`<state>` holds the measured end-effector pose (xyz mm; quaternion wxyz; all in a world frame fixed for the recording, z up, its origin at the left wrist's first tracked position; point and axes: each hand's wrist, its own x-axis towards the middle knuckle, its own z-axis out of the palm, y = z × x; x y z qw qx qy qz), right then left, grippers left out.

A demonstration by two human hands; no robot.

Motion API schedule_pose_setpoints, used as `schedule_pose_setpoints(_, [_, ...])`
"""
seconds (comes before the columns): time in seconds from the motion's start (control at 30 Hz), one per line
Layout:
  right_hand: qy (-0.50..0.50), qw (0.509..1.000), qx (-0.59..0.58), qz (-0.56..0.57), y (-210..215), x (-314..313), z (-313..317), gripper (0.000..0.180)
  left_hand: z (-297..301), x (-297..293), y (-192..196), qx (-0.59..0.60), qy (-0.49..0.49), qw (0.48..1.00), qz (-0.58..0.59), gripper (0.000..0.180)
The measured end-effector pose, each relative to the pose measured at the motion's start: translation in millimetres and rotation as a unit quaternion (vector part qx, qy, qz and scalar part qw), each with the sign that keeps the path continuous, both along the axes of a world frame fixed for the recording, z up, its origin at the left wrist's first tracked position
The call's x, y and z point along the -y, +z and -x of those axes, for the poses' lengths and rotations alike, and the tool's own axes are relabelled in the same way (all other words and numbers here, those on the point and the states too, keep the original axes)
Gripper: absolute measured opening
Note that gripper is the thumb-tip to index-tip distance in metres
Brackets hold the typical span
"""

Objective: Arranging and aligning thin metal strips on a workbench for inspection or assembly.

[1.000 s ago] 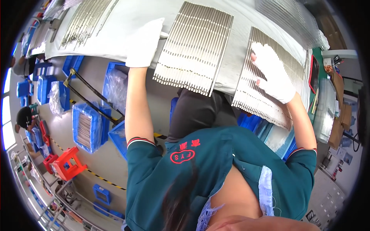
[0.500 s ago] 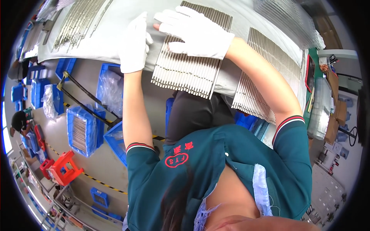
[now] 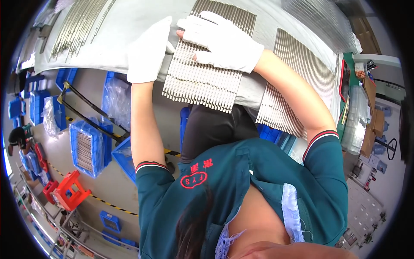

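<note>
A row of thin silvery metal strips with small holes and slots (image 3: 202,84) lies side by side on the white-covered table in front of me. My right hand (image 3: 224,42), in a white glove with some bare fingertips, rests flat over the row's middle, fingers stretched toward the left. At the row's left edge is my left hand (image 3: 151,52), also gloved. Its fingers are extended and point away from me, with the thumb toward the strips; whether it touches them I cannot tell. The near ends of the strips stick out past the table edge above my lap.
To the right lies a second row of metal strips (image 3: 297,82). Looser rods (image 3: 79,28) are at the far left, and a clear-wrapped stack (image 3: 321,23) at the far right. Blue crates (image 3: 86,146), a trolley handle (image 3: 88,105) and a red stool (image 3: 71,190) stand on the floor at left.
My left hand has tilted, its fingertips leaning further right toward the strips. My right hand has slid slightly right and nearer to me. The whole view has shifted a little.
</note>
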<state>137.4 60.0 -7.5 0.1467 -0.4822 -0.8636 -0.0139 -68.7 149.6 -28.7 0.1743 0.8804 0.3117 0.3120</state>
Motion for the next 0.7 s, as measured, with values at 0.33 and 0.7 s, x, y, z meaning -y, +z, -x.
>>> schedule_pose_setpoints(0.33, [0.007,0.999,-0.031,-0.029,15,-15,4,0.058,1,10,11,0.074,0.05,0.986,0.14,0.035])
schedule_pose_setpoints(0.7, [0.024,0.998,0.059,0.016,3,-7,5,0.062,2,6,5,0.09,0.025,0.984,0.152,0.036])
